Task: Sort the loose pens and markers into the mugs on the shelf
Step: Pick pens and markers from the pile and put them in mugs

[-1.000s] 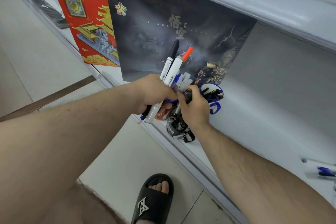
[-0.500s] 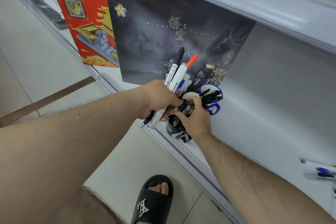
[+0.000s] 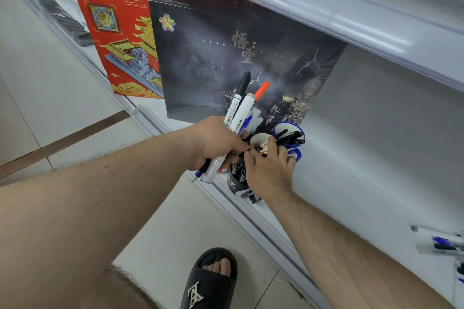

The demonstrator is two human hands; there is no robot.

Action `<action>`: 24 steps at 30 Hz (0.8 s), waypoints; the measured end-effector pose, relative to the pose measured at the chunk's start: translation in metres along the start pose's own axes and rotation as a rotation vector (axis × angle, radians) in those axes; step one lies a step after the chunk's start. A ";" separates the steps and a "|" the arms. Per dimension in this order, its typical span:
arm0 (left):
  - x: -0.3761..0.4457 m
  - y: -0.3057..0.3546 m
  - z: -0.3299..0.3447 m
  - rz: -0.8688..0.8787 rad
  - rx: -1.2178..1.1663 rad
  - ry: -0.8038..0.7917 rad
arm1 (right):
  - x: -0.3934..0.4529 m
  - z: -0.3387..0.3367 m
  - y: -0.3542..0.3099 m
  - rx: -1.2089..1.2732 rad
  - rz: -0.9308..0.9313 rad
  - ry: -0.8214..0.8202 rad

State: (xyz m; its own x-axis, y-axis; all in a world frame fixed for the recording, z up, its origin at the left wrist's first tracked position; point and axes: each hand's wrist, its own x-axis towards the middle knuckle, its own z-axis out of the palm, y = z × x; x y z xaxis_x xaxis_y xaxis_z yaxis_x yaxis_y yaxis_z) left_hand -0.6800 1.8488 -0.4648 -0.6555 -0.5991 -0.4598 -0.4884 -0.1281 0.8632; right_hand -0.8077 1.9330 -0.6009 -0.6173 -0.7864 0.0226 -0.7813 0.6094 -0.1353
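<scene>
A bundle of pens and markers (image 3: 238, 118) is gripped in the left hand (image 3: 216, 142), whose fingers are curled tightly round the shafts. A black-capped marker (image 3: 243, 84) and an orange-capped marker (image 3: 262, 90) stand out of the top of the fist, and a blue pen tip is seen below it. The bundle is held just in front of the dark box (image 3: 238, 57) on the shelf (image 3: 364, 158), as it was half a second ago.

The right hand (image 3: 270, 168) has been moved since the earlier frame. The dark pen that was pinched there half a second ago is no longer seen between its fingers; now the fingers (image 3: 272, 147) are loosened and spread over the mouth of the white mug (image 3: 259, 138), where label-wrapped marker ends are touched by the fingertips. Whether anything is pinched there cannot be told.

Just behind the white mug, a blue mug (image 3: 291, 130) is seen with black pens lying across its rim. A dark mug (image 3: 237, 178) holding pen tips stands in front, partly hidden under the right hand.

Loose pens (image 3: 442, 242) are left on the shelf at the far right, well apart from the mugs. A red box (image 3: 113, 32) stands behind the dark one. A black slipper (image 3: 211, 281) is seen on the floor below.
</scene>
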 end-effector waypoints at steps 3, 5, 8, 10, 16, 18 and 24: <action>0.000 0.001 0.000 0.001 -0.007 0.005 | -0.005 0.004 0.002 0.006 0.034 -0.220; 0.001 0.000 -0.001 0.006 -0.005 0.001 | -0.004 0.004 0.001 0.059 0.046 -0.199; 0.004 -0.002 -0.001 0.014 0.011 -0.013 | -0.002 0.000 -0.005 0.066 -0.073 -0.093; 0.005 -0.004 -0.003 0.015 0.045 -0.026 | 0.000 -0.001 -0.006 0.046 -0.176 -0.208; 0.006 -0.007 0.001 0.024 0.073 -0.071 | 0.000 -0.035 0.010 0.163 -0.124 -0.246; 0.002 -0.004 0.009 0.038 0.064 -0.086 | -0.005 -0.059 0.016 0.487 0.045 -0.024; -0.022 0.011 0.060 0.123 0.063 -0.377 | -0.066 -0.145 0.034 1.130 0.298 0.171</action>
State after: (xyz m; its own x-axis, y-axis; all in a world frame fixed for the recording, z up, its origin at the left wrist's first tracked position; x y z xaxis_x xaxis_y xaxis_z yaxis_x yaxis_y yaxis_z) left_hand -0.7055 1.9082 -0.4573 -0.8707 -0.2738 -0.4085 -0.4201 -0.0178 0.9073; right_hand -0.8074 2.0204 -0.4634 -0.8328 -0.5523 -0.0378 -0.1318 0.2640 -0.9555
